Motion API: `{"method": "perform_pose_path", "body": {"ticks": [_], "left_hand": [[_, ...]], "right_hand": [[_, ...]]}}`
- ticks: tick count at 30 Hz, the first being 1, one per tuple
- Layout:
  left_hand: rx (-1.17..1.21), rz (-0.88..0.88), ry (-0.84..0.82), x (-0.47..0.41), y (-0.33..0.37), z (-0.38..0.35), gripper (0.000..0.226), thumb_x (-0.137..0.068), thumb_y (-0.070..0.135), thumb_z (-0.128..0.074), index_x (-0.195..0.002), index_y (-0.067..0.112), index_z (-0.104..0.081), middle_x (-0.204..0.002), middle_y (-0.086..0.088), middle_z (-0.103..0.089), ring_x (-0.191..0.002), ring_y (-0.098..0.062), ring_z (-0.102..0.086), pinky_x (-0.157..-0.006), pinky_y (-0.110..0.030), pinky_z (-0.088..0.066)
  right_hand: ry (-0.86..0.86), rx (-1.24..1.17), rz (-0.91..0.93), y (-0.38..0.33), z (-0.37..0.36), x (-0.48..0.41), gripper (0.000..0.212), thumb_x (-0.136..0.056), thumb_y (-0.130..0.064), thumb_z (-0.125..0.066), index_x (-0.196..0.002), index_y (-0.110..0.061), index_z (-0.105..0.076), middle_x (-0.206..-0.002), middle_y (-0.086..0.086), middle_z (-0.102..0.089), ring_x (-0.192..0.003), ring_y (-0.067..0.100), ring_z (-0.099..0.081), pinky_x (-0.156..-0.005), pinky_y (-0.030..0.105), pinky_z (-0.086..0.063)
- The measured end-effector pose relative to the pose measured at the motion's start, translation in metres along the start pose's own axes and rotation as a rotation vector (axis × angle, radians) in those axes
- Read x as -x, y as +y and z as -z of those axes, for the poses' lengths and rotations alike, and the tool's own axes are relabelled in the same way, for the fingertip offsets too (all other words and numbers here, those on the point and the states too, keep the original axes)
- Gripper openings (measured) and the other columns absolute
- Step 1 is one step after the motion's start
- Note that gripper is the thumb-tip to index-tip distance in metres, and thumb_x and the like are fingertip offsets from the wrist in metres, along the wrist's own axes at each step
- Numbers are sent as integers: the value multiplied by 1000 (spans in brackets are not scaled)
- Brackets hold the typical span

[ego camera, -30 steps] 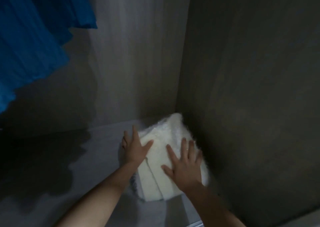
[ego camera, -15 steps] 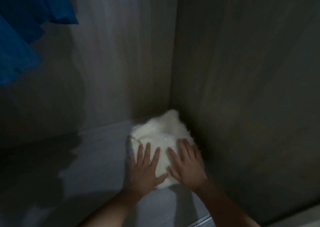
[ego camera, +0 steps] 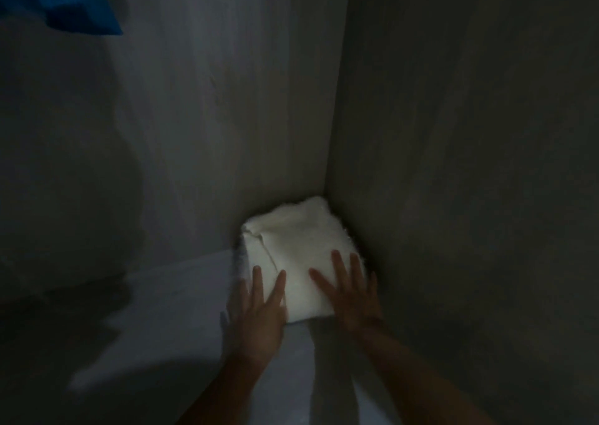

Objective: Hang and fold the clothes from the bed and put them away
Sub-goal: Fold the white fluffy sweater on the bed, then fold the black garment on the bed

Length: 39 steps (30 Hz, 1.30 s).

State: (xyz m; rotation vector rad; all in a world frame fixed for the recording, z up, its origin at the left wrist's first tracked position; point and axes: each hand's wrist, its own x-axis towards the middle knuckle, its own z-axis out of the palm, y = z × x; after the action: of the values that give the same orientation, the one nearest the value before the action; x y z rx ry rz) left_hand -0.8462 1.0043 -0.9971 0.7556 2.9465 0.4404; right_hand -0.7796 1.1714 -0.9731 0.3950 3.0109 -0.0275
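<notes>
Folded white fluffy garment (ego camera: pixel 301 256) sits in the far right corner of the wardrobe shelf (ego camera: pixel 162 311), against the back panel (ego camera: pixel 210 116) and right side panel (ego camera: pixel 453 165). My left hand (ego camera: pixel 256 311), blurred, and right hand (ego camera: pixel 350 295) lie flat on its near part, fingers (ego camera: pixel 337 269) straight and spread, gripping nothing. Blue garment (ego camera: pixel 74 6) hangs far left, well apart.

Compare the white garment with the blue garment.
The white garment lies folded in the corner; the blue garment hangs at upper left. The left hand and right hand rest flat on the white garment; nothing touches the blue garment. Both are inside the wardrobe.
</notes>
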Motion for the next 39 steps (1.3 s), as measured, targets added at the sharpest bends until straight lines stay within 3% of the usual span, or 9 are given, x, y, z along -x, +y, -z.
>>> {"method": "perform_pose_path", "body": {"ticks": [4,11,15,21,25,28,32,36,39], "left_hand": [[-52,-62,-27,3,2,10,70,-98,47,-28,-134,44,31,-153,-2,29,-142,-34,16,-115,-55,-7],[-73,-28,-82,27,22,48,66,-99,42,-27,-145,34,19,-154,-6,25,-143,-31,17,-115,-47,-3],[-111,-46,7,63,30,82,66,-96,34,-38,-151,25,-3,-157,-11,9,-144,-36,-6,-110,-54,-20],[-199,34,-232,121,58,184,74,-71,40,-40,-140,14,-36,-140,-19,-46,-118,-40,-53,-81,-60,-50],[-147,35,-259,148,94,271,66,-97,38,-28,-149,25,11,-157,-7,14,-145,-29,3,-114,-45,-12],[-133,-30,-257,166,127,331,68,-99,33,-32,-149,22,13,-156,-8,18,-145,-29,7,-114,-42,-10],[-117,-99,-286,202,170,406,67,-99,38,-33,-150,25,7,-157,-7,14,-145,-30,1,-115,-42,-14],[-104,-139,-364,248,219,473,66,-97,38,-39,-151,21,-5,-158,-10,1,-144,-30,-8,-114,-39,-17],[-80,-279,-336,275,253,505,75,-70,26,-80,-134,4,-49,-137,-27,-46,-120,-45,-49,-95,-51,-46]], "right_hand": [[-78,28,17,4,23,0,71,-100,-32,-34,-142,-43,22,-129,5,45,-131,30,35,-109,63,6],[250,165,104,-7,25,42,93,-88,-26,-45,-133,-48,33,-152,22,16,-140,41,-10,-107,61,-14],[115,85,11,-8,45,74,132,-21,-35,-86,-142,-28,-35,-133,20,-49,-105,36,-63,-71,50,-54],[47,31,84,-25,138,154,114,-20,-39,-85,-125,-27,-43,-125,19,-57,-109,36,-59,-64,42,-55],[46,45,113,-20,231,210,121,-32,-38,-84,-140,-25,-30,-121,16,-63,-111,31,-60,-75,45,-54],[29,48,110,-15,284,254,136,-40,-37,-79,-151,-23,-1,-126,18,-60,-113,31,-59,-83,46,-53],[24,86,121,-17,364,330,84,-48,-33,-72,-129,-31,-52,-128,18,-56,-109,31,-62,-84,43,-53],[31,78,89,-13,427,411,85,-37,-39,-82,-120,-34,-63,-124,15,-61,-109,28,-63,-82,41,-54],[69,76,-44,5,469,465,83,-37,-42,-84,-117,-35,-65,-121,15,-63,-108,27,-64,-81,41,-54]]}}
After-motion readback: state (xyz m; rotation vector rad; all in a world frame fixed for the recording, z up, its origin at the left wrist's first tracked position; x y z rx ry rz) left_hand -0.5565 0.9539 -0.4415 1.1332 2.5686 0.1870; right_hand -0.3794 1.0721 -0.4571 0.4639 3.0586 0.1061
